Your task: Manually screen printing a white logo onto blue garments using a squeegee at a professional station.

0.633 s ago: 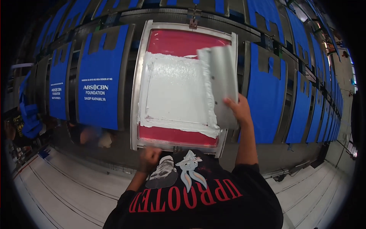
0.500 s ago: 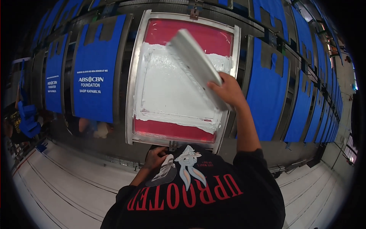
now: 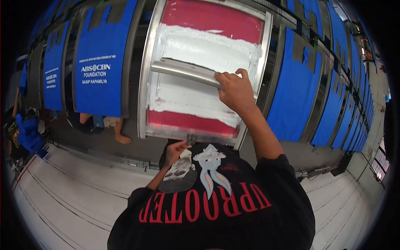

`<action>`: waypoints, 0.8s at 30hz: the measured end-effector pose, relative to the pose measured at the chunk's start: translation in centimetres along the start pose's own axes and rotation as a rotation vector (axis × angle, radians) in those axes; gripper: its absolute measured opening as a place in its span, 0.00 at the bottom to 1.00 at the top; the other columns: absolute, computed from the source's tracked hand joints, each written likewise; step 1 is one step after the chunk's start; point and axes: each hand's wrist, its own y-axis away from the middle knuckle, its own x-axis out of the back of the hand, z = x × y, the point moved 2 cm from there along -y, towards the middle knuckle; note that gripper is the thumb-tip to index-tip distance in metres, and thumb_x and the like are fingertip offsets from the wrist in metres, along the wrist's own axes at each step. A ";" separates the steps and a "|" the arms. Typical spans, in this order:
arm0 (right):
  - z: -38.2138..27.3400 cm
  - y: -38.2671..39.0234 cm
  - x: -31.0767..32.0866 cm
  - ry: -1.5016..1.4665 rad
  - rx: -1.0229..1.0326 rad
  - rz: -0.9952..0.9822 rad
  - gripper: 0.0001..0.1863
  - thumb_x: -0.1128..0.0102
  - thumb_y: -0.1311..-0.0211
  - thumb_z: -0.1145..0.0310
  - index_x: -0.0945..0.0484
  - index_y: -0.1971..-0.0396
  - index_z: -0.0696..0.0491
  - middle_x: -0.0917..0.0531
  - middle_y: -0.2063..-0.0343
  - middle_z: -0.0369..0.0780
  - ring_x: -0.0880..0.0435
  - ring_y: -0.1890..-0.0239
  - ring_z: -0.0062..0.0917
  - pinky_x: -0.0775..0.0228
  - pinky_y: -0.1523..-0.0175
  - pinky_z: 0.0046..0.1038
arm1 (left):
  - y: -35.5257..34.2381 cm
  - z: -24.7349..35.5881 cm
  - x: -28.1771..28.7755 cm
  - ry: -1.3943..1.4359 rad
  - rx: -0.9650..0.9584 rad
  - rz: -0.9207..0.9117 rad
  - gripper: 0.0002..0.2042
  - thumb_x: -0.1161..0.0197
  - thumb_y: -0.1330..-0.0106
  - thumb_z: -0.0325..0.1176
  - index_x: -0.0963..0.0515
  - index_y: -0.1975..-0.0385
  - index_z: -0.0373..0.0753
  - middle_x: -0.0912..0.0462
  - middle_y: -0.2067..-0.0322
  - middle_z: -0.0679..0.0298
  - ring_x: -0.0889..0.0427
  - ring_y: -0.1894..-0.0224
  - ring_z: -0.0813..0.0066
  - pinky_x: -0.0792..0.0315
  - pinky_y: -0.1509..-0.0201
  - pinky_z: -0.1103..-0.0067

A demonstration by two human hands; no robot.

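Observation:
A screen-printing frame [image 3: 143, 100] with metal sides stands in front of me, its mesh red at the far and near ends. White ink [image 3: 183, 98] is spread thickly over the middle of the mesh. My right hand [image 3: 236, 89] is closed round the right part of a long metal squeegee [image 3: 183, 74], which lies across the inked area, its left end slightly higher. Down at the frame's near edge, my left hand [image 3: 176, 152] has its fingers pinched on a small metal bracket [image 3: 191, 139]. The squeegee's lower edge is hidden.
Blue cut fabric pieces [image 3: 98, 71] lie on flat boards to the left, two with white print. More blue pieces [image 3: 293, 91] line the right side. Under the left boards a bare foot [image 3: 122, 138] shows. Blue cloth [image 3: 30, 135] hangs by a person at far left.
The squeegee has swung from a steep, raised slant to nearly level across the ink. My left hand's fingers have come to the bracket. The whole view has shifted slightly.

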 end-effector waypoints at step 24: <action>-5.5 15.8 -3.9 -0.046 -0.500 0.146 0.17 0.31 0.62 0.73 0.21 0.66 0.50 0.18 0.69 0.37 0.18 0.63 0.31 0.37 0.50 0.38 | -9.0 20.2 5.6 -1.420 -1.002 0.002 0.13 0.32 0.55 0.30 0.22 0.69 0.36 0.22 0.69 0.58 0.21 0.62 0.58 0.26 0.53 0.64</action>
